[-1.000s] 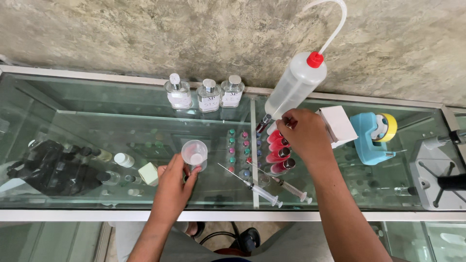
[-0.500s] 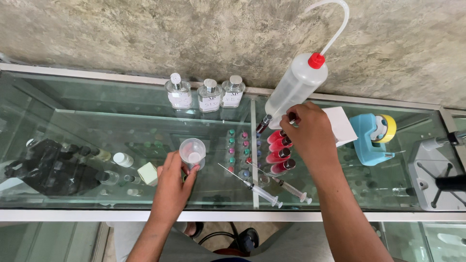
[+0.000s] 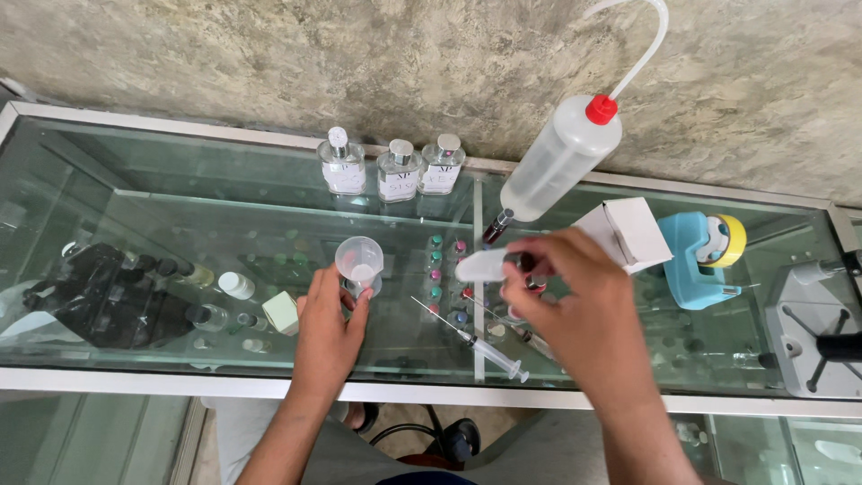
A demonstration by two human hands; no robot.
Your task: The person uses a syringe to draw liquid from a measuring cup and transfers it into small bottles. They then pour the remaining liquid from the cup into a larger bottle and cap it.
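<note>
My left hand (image 3: 328, 328) rests on the glass counter top with its fingers around the base of a small clear plastic measuring cup (image 3: 359, 262). My right hand (image 3: 579, 310) holds a clear test tube (image 3: 485, 266) lying sideways, its closed end pointing left toward the cup. Under the right hand sit several tubes with red liquid (image 3: 492, 229), mostly hidden. A syringe (image 3: 476, 344) lies on the glass just below the tube. A wash bottle with a red cap and bent tube (image 3: 561, 157) stands tilted behind the hand.
Three small glass bottles (image 3: 393, 169) line the back edge by the stone wall. A white box (image 3: 628, 232), a blue and yellow device (image 3: 705, 251) and a grey stand (image 3: 813, 328) lie to the right. Inside the glass case (image 3: 135, 233) are dark objects, small bottles and vials.
My right hand has lifted a tube out from the group of red tubes and turned it sideways, moving left toward the cup. The left hand stays at the cup.
</note>
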